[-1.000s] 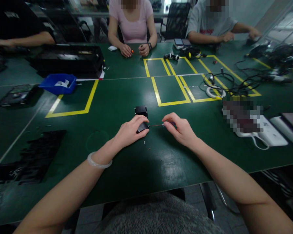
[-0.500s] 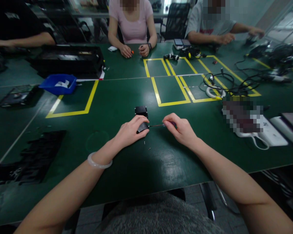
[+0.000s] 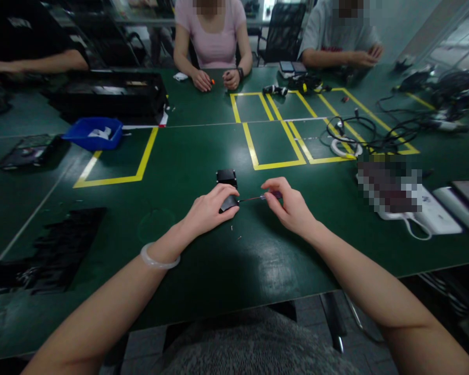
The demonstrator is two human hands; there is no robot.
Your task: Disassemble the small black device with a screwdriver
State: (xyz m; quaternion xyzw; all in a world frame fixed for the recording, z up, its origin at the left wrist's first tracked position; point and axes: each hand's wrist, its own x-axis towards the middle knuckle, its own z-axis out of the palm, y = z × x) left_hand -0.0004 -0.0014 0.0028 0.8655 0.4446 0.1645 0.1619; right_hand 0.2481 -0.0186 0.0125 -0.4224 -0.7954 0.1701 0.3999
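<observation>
My left hand (image 3: 213, 208) is closed around a small black device (image 3: 229, 203) and presses it against the green table (image 3: 203, 281). Directly beyond it lies another black block-like part (image 3: 226, 177); whether the two are joined I cannot tell. In my right hand (image 3: 287, 202) is a thin screwdriver (image 3: 254, 198), its handle partly hidden by the fingers. The shaft points left, and its tip meets the right side of the black device. Two tiny screws (image 3: 232, 228) lie on the table just in front of my left hand.
Black plastic parts (image 3: 62, 250) lie at the left, with a blue tray (image 3: 113, 133) and a long black housing (image 3: 109, 96) beyond. Cables (image 3: 369, 127) and a white power strip (image 3: 433, 213) are at the right. Several people sit across the table.
My right index finger has lifted and loosened slightly around the screwdriver handle. My left hand and the device stay put. The person at the far right has drawn their hands together.
</observation>
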